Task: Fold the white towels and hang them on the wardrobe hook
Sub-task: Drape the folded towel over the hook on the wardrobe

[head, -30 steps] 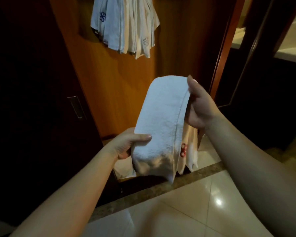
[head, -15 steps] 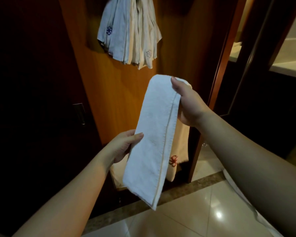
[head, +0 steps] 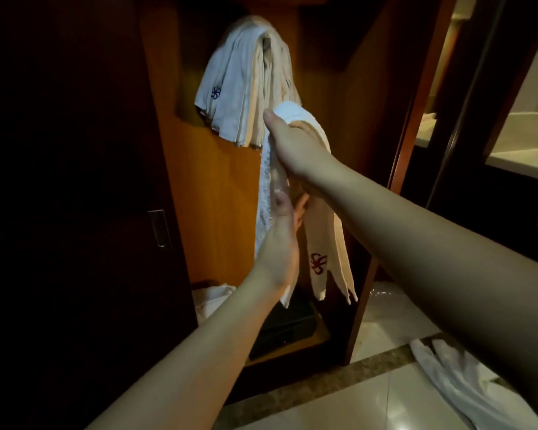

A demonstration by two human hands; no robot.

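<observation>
A folded white towel (head: pixel 319 243) with a red embroidered logo hangs draped over my right hand (head: pixel 292 144), which grips its top fold just below and in front of the towels on the hook. My left hand (head: pixel 281 231) touches the towel's hanging left part lower down, its fingers slipped between the layers. Several folded white towels (head: pixel 246 88) hang bunched on the wardrobe hook (head: pixel 266 41), one showing a blue logo. The hook is mostly covered by them.
The open wooden wardrobe (head: pixel 218 187) has a dark door with a metal handle (head: pixel 159 228) at left. A loose towel (head: pixel 213 297) and a dark safe (head: pixel 289 327) sit on its floor. Another white towel (head: pixel 454 389) lies on the tiled floor, right.
My right hand has lifted the folded towel up toward the hook. My left hand moved in against the hanging part. The view has tilted upward, showing the hook.
</observation>
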